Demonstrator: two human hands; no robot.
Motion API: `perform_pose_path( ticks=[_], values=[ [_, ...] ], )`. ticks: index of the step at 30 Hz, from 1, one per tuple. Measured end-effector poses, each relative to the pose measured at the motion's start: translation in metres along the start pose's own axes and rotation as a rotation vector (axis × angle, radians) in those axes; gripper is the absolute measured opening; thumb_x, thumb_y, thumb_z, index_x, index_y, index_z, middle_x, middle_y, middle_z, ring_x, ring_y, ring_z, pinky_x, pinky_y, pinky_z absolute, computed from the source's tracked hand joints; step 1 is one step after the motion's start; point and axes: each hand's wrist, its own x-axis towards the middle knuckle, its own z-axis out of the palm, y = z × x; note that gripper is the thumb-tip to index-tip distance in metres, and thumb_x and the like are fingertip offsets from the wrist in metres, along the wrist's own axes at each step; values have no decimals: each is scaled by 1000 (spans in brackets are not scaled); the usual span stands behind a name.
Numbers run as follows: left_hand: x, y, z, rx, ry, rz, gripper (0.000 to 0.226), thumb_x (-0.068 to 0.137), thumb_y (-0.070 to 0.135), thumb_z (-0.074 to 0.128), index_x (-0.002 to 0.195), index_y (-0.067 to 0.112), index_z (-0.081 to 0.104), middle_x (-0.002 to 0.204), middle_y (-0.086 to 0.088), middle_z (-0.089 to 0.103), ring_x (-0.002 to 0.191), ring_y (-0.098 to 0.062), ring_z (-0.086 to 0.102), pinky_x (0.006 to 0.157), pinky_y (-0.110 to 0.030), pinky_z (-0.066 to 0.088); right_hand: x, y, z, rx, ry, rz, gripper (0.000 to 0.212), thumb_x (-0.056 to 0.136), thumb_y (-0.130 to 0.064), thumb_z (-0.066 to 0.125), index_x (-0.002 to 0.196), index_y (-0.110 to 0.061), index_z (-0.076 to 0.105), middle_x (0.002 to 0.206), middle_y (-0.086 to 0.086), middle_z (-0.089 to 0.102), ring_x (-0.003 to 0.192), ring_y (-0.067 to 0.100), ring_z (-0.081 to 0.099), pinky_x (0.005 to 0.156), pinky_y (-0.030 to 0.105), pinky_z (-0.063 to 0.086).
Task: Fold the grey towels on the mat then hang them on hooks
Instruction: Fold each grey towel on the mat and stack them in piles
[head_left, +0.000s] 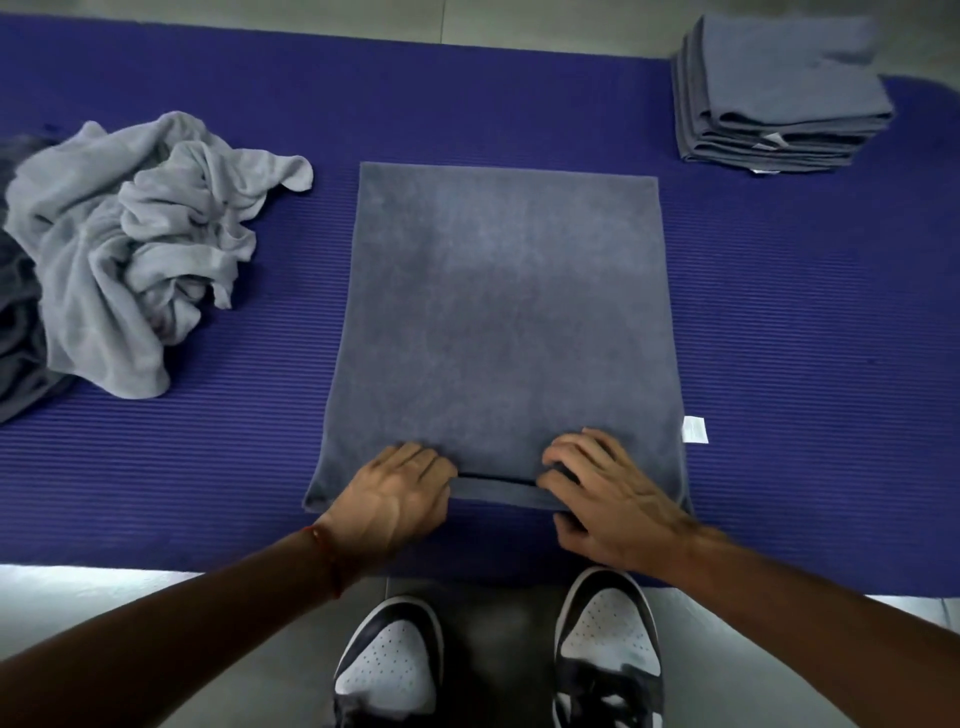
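- Grey terry under both hands: the left hand (397, 493) and right hand (597, 493) sit at the near edge of a dark grey towel (498, 312), fingers curled over the top layer, thumbs tucked under it.
- Grip, left: fingers bent on top of the cloth, thumb at the hem; pinching the upper layer.
- Grip, right: same attitude, fingers curled on the cloth, thumb below the edge; pinching the upper layer.
- Between the hands the top layer is lifted slightly, showing a strip of lower layer and a dark gap along the fold.
- Red thread band (324, 551) on the left wrist.
- The towel lies flat, roughly square, in the middle of a ribbed purple mat (779, 338); far edge straight, sides flaring a little toward the near edge.
- White care tag (694, 429) sticks out from the towel's right edge, near the right hand.
- Left on the mat: a crumpled heap of light grey towels (130, 249), unfolded; darker grey cloth (21, 338) behind it at the frame edge.
- Far right corner of the mat: a neat stack of folded grey towels (779, 93), well apart from the flat one.
- Near side, off the mat: two dark-and-white sneakers (608, 649) on a pale floor (208, 675).
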Motion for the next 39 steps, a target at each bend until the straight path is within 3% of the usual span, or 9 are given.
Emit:
perform_pose_path(
  ticks=[10, 15, 18, 22, 24, 27, 31, 34, 39],
  values=[
    [-41, -31, -26, 150, -228, 321, 50, 106, 12, 19, 122, 14, 66, 134, -9, 63, 119, -27, 63, 100, -43, 53, -32, 37, -34, 103, -98, 104, 44, 66, -10, 76, 93, -28, 46, 89, -15, 51, 84, 10, 51, 79, 16, 31],
    [-61, -68, -40, 0, -232, 96, 35, 94, 18, 42, 125, 16, 59, 123, -5, 64, 110, -23, 64, 99, -31, 42, -53, 65, -45, 198, -244, 241, 30, 83, -16, 66, 103, -36, 57, 97, -25, 49, 89, -4, 48, 80, 16, 35],
    [-60, -87, -54, -154, -152, -39, 30, 100, 28, 48, 115, 15, 70, 114, 5, 70, 105, -17, 64, 97, -27, 46, -52, 81, -60, 479, -78, 480, 26, 81, -11, 76, 85, -36, 68, 89, -17, 64, 85, 3, 62, 73, 27, 50],
    [-19, -89, -76, -553, 157, -769, 2, 93, 30, 70, 92, 29, 71, 81, 26, 72, 79, 6, 67, 74, -3, 46, -26, 93, -77, 935, 212, 791, 13, 94, -15, 70, 98, -27, 72, 85, -17, 76, 83, -3, 69, 70, 9, 51],
    [4, -97, -75, -669, 275, -945, 7, 94, 22, 70, 89, 25, 67, 75, 22, 72, 70, 7, 66, 69, -8, 50, -11, 95, -81, 1109, 328, 864, 13, 101, -24, 61, 110, -27, 70, 102, -14, 77, 101, 8, 71, 83, 20, 56],
    [26, -101, -72, -733, 296, -919, 9, 102, 29, 56, 93, 25, 57, 73, 15, 70, 67, -1, 63, 71, -35, 56, -1, 95, -79, 1038, 363, 871, 18, 106, -37, 48, 116, -36, 63, 117, -10, 71, 111, 10, 66, 100, 41, 53],
    [27, -90, -69, -747, 238, -817, 12, 106, 36, 42, 97, 31, 47, 72, 5, 53, 61, -4, 49, 62, -40, 49, -9, 90, -76, 910, 339, 896, 18, 106, -44, 42, 107, -44, 60, 112, -12, 68, 108, 13, 65, 98, 47, 52],
    [14, -94, -71, -696, 166, -795, 16, 105, 47, 39, 103, 33, 47, 71, 7, 52, 61, -8, 49, 63, -49, 51, -20, 84, -79, 854, 302, 899, 39, 91, -76, 39, 105, -44, 59, 99, -16, 68, 99, 14, 66, 90, 46, 54],
    [-16, -82, -79, -686, 64, -780, 19, 104, 44, 43, 104, 27, 52, 82, 3, 62, 66, -6, 57, 64, -29, 49, -50, 65, -73, 825, 217, 947, 36, 91, -74, 41, 104, -44, 57, 96, -23, 68, 99, 7, 65, 85, 30, 47]
  ],
)
